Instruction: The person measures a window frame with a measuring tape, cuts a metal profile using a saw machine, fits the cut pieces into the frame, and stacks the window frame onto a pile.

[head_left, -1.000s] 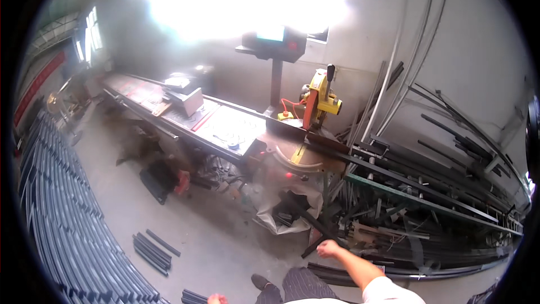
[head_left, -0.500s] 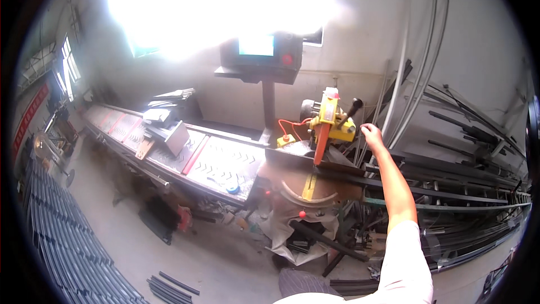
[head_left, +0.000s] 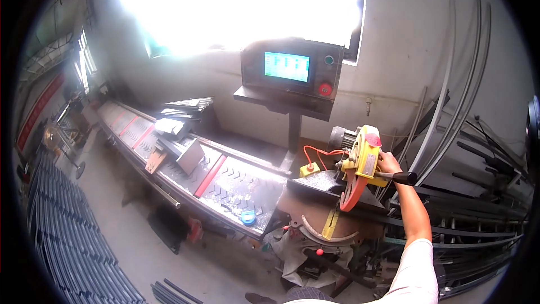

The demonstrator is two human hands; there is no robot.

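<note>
My right hand (head_left: 388, 163) reaches in from the lower right to the cut-off saw (head_left: 360, 163). It lies against the right side of the saw's yellow head, behind the black handle (head_left: 405, 178), which crosses in front of my wrist. My fingers look bent, but their tips are hidden, so their grip cannot be made out. The orange-red blade guard (head_left: 352, 190) hangs over a yellow slotted strip (head_left: 331, 225) on the round saw table (head_left: 306, 208). My left hand is out of view.
Left of the saw runs a long feed bed (head_left: 239, 183) with a blue tape measure (head_left: 247, 217) and a stop block (head_left: 188, 157). A control panel (head_left: 287, 70) stands behind. Dark bars (head_left: 450, 231) are racked at right; stacked profiles (head_left: 73, 231) fill the left floor.
My right hand has moved from beside the saw onto its yellow head. The view has shifted closer, and the black handle now points right instead of up.
</note>
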